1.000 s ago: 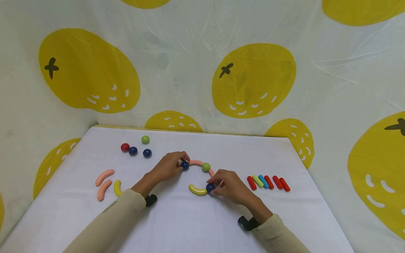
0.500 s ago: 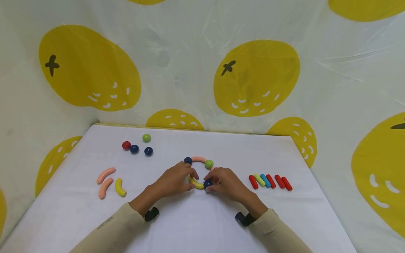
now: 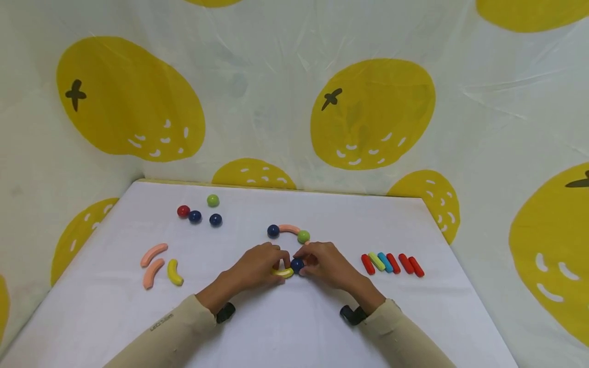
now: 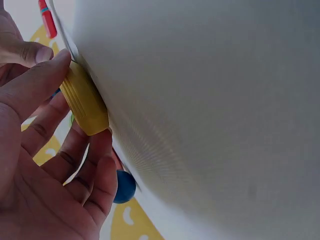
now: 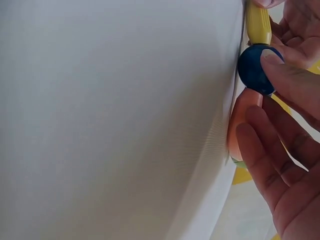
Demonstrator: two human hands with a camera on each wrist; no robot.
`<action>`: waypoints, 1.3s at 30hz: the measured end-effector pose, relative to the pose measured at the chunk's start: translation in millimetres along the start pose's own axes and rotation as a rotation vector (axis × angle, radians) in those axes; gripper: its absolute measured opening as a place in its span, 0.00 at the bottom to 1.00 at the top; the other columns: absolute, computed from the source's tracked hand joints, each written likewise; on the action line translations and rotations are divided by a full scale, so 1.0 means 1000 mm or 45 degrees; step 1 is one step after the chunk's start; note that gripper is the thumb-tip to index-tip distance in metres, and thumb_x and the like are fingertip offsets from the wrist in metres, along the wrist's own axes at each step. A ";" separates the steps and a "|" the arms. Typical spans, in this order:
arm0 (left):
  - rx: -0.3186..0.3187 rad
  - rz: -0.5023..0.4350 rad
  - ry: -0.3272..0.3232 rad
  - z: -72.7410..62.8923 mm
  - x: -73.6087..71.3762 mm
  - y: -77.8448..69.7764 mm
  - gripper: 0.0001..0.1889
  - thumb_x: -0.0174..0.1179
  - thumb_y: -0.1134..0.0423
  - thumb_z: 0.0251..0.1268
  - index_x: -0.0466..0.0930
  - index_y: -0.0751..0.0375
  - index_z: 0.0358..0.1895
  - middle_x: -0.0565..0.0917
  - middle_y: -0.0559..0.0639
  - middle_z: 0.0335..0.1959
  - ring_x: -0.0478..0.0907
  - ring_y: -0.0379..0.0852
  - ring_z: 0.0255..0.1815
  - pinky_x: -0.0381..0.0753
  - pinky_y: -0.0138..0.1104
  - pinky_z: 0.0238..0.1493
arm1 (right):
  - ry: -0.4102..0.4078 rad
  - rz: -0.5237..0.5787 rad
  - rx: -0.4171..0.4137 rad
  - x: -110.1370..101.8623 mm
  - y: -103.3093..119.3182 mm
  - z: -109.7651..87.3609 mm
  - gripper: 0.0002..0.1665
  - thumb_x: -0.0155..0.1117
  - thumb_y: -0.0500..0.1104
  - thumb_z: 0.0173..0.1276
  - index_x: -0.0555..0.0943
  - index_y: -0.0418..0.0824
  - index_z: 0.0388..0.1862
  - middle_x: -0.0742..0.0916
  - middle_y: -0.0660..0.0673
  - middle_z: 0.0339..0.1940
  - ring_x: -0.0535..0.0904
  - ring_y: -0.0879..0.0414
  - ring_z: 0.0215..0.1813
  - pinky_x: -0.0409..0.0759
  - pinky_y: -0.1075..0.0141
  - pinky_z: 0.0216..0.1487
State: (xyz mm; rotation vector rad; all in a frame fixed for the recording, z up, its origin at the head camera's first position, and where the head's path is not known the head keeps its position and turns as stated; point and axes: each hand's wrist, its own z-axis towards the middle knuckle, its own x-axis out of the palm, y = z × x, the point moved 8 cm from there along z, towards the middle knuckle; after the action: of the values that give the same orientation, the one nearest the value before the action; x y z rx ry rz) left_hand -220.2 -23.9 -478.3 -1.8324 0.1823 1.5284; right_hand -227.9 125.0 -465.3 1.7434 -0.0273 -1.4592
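Observation:
My left hand pinches a yellow curved rod, a toy building piece, between thumb and fingers. The rod's right end meets a dark blue ball. My right hand pinches that ball, its thumb across it in the right wrist view. From the ball a pink curved rod runs on beneath my right fingers, which hide most of it in the head view. It leads to a green ball, then another pink curved rod and a second blue ball, making an arc with a gap at the left.
Two pink curved rods and a yellow one lie at the left on the white tabletop. Behind them are a red ball, two blue balls and a green ball. Several short straight sticks lie at the right.
My left hand has left the far blue ball and come nearer to me, onto the yellow rod. My right hand has shifted slightly left with its ball. The rod now lies lower at the left.

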 end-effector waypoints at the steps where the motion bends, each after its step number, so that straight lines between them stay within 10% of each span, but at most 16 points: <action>1: -0.003 -0.010 0.013 0.000 0.001 0.001 0.14 0.79 0.52 0.62 0.87 0.43 0.48 0.80 0.39 0.34 0.72 0.38 0.39 0.74 0.33 0.43 | 0.001 0.005 -0.002 0.000 0.000 0.000 0.19 0.81 0.40 0.65 0.89 0.45 0.55 0.90 0.53 0.43 0.84 0.55 0.43 0.85 0.67 0.47; 16: -0.017 -0.121 0.069 -0.012 0.002 0.015 0.17 0.73 0.58 0.69 0.86 0.42 0.59 0.79 0.38 0.36 0.74 0.38 0.38 0.75 0.34 0.43 | -0.027 0.006 0.032 0.003 -0.002 0.004 0.21 0.82 0.41 0.64 0.89 0.44 0.56 0.89 0.53 0.39 0.82 0.59 0.40 0.84 0.70 0.45; 24: -0.145 -0.365 0.013 -0.042 -0.018 0.024 0.17 0.62 0.66 0.76 0.79 0.47 0.64 0.87 0.45 0.44 0.81 0.39 0.40 0.83 0.38 0.48 | -0.077 0.005 0.055 -0.003 -0.004 0.001 0.22 0.82 0.39 0.62 0.89 0.44 0.56 0.90 0.52 0.40 0.83 0.57 0.41 0.86 0.67 0.47; 39: -0.316 -0.465 -0.179 -0.108 -0.049 0.061 0.19 0.64 0.70 0.67 0.84 0.42 0.56 0.85 0.47 0.44 0.80 0.41 0.34 0.81 0.32 0.35 | -0.106 -0.174 0.004 -0.005 -0.007 0.008 0.09 0.80 0.39 0.65 0.93 0.47 0.43 0.91 0.55 0.38 0.82 0.62 0.42 0.84 0.67 0.48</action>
State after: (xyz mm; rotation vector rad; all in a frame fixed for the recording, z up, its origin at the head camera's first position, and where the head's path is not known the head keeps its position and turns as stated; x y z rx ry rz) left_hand -180.9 -149.5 -457.7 -1.8129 -0.4046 1.4572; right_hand -239.4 127.1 -464.9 1.7143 0.0461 -1.6308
